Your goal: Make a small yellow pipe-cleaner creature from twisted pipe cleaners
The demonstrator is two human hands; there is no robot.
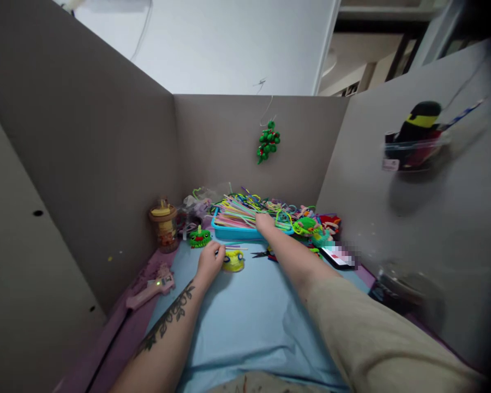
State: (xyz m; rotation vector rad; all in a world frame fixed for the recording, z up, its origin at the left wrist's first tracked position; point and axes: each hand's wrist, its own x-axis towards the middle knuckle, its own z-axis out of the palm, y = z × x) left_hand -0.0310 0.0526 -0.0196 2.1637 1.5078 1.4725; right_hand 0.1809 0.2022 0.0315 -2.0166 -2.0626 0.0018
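Observation:
My left hand [210, 261] is closed at the left side of a yellow pipe-cleaner figure [233, 262] with blue ring-like eyes, its fingers gripping that edge. A few thin pipe cleaners [238, 248] show just behind the figure. My right hand [265, 222] reaches over the front of a blue basket [233, 233] heaped with pastel pipe cleaners [237, 212]. Its fingers curl down among them, and the fingertips are hidden. Under my right forearm lie scissors [261, 254], partly covered. A green pipe-cleaner figure [200, 237] sits left of the basket.
A pink glue gun [151, 291] lies at left, near a lidded tumbler [163, 226]. Colourful pipe-cleaner pieces [309, 225] crowd the basket's right side, with a phone [339, 256] before them. Grey panels enclose the table; a green ornament [269, 142] and a clear holder [417, 144] hang there.

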